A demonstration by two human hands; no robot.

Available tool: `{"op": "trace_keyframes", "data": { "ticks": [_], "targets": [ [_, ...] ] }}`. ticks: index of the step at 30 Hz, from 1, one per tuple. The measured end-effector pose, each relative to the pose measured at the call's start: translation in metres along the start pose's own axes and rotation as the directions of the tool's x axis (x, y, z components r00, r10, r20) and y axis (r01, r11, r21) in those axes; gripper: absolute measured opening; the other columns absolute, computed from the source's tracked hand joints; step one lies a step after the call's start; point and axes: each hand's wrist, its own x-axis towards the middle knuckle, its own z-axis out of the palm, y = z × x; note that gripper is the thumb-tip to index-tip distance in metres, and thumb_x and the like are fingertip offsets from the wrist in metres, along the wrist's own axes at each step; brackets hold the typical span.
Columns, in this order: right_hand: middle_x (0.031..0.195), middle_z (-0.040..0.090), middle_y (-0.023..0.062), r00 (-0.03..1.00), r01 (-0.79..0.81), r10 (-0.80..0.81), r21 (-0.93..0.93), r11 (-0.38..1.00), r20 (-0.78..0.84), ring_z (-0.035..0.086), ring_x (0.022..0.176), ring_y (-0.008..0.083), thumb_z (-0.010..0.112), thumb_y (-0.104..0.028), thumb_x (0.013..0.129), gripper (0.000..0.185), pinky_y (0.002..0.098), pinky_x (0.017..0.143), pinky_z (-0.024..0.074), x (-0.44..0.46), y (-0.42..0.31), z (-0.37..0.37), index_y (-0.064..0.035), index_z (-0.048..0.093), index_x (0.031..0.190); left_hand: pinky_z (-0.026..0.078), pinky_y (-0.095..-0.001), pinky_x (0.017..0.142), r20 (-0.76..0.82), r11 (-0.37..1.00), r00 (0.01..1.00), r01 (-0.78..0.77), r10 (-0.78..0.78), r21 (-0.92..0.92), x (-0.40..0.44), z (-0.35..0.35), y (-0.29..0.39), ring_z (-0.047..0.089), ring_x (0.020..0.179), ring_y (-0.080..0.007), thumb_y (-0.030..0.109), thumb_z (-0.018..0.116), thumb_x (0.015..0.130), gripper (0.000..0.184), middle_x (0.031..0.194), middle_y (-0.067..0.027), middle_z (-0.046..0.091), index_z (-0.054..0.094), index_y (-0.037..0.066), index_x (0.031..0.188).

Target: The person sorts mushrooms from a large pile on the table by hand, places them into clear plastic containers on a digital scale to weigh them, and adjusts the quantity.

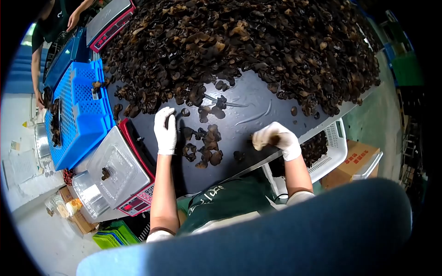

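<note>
My left hand (165,132), in a white glove, is just above the dark table (251,89). Its thumb and fingers are slightly apart, and nothing shows between them. Beside it lies a loose group of wood ear mushrooms (212,146). Over the table's near edge, my right hand (278,139), also gloved, has its fingers curled in with a dark brown piece of wood ear mushroom (275,140) partly showing. A single small mushroom piece (238,156) rests between the two hands. Beyond both hands rises a large heap of wood ear mushrooms (239,41).
A red scale (138,170) bears a clear plastic box (115,170) with a small mushroom piece. Blue crates (83,115) stand at left. A white basket (338,154) of mushrooms and a cardboard box (352,161) sit at right. Another person's hand (73,20) is near a second scale (110,27).
</note>
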Motion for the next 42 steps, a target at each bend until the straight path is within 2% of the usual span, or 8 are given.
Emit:
{"op": "trace_keyframes", "data": {
  "ticks": [2,5,10,13,20,26,32,42],
  "targets": [
    [0.095,0.068,0.0238,0.999,0.024,-0.022,0.057,0.998,-0.027,0.064,0.087,0.0312,0.055,-0.044,0.089,0.055,0.0435,0.085,0.0507,0.005,-0.004,-0.002,0.0081,0.069,0.098,0.044,-0.0395,0.101,0.044,0.995,0.994,-0.100,0.098,0.031,0.016,0.012,0.004,0.057,0.115,-0.0317,0.009,0.061,0.090,0.021,0.120,-0.0156,0.061,0.067,0.005,0.110],
    [0.107,0.069,0.0114,0.830,-0.397,-0.053,-0.653,0.645,-0.556,0.064,0.100,0.0241,0.062,-0.021,0.091,0.030,0.0366,0.096,0.0471,0.050,-0.004,0.011,0.0027,0.067,0.108,0.038,-0.0461,0.106,0.093,0.960,0.985,-0.161,0.143,0.231,0.037,0.042,0.010,0.047,0.127,-0.0397,0.022,0.066,0.088,0.040,0.140,-0.0205,0.049,0.061,0.011,0.127],
    [0.135,0.056,0.0124,0.911,-0.257,-0.391,-0.923,-0.287,-0.132,0.050,0.124,0.0376,0.071,-0.022,0.083,0.046,0.0472,0.106,0.0376,0.096,0.089,-0.022,-0.0124,0.060,0.126,0.036,-0.0526,0.108,0.346,0.868,0.918,-0.324,0.192,0.377,0.024,0.055,0.014,0.039,0.132,-0.0481,0.029,0.067,0.085,0.044,0.145,-0.0177,0.046,0.060,0.018,0.127],
    [0.143,0.047,0.0147,0.994,-0.110,-0.010,-0.994,-0.015,-0.110,0.044,0.129,0.0416,0.070,-0.031,0.084,0.056,0.0523,0.108,0.0332,0.085,0.105,0.002,-0.0137,0.053,0.134,0.045,-0.0488,0.097,0.413,0.889,0.828,-0.450,0.380,0.083,-0.005,0.027,0.016,0.055,0.116,-0.0408,0.018,0.070,0.077,0.027,0.126,-0.0149,0.060,0.067,0.011,0.103],
    [0.131,0.058,0.0122,0.999,0.042,-0.003,-0.983,0.177,0.042,0.051,0.123,0.0346,0.073,-0.036,0.078,0.054,0.0485,0.103,0.0390,0.047,0.045,0.047,-0.0078,0.061,0.122,0.033,-0.0522,0.109,0.237,0.987,0.963,-0.147,0.128,0.064,-0.110,-0.038,0.040,0.043,0.131,-0.0406,0.019,0.073,0.074,0.047,0.139,-0.0201,0.049,0.065,0.009,0.119],
    [0.149,0.036,0.0222,0.932,-0.313,0.105,-0.918,-0.245,-0.346,0.031,0.138,0.0439,0.084,-0.047,0.060,0.092,0.0549,0.115,0.0230,-0.024,0.028,0.033,-0.0057,0.052,0.136,0.018,-0.0608,0.114,0.238,0.939,0.962,0.044,-0.132,0.341,-0.171,-0.038,0.038,0.018,0.142,-0.0514,0.052,0.083,0.066,0.113,0.155,-0.0336,0.014,0.027,0.003,0.152],
    [0.152,0.027,0.0292,0.913,-0.238,0.252,-0.919,-0.314,-0.322,0.019,0.140,0.0539,0.082,-0.058,0.058,0.107,0.0648,0.114,0.0150,-0.030,0.065,0.053,-0.0040,0.045,0.142,0.009,-0.0648,0.114,0.170,0.843,0.944,0.159,-0.282,0.514,-0.149,-0.024,0.024,0.008,0.144,-0.0537,0.073,0.075,0.061,0.129,0.155,-0.0374,0.006,0.019,0.002,0.154],
    [0.143,0.040,0.0285,0.989,-0.112,-0.114,-0.970,-0.215,-0.089,0.041,0.126,0.0498,0.080,-0.038,0.061,0.095,0.0564,0.108,0.0332,0.062,0.132,0.042,-0.0005,0.044,0.141,0.036,-0.0482,0.110,0.231,0.954,0.926,-0.284,0.298,-0.094,-0.079,0.030,0.012,0.046,0.130,-0.0427,0.040,0.082,0.071,0.092,0.141,-0.0260,0.047,0.042,-0.002,0.142]
  ]
}}
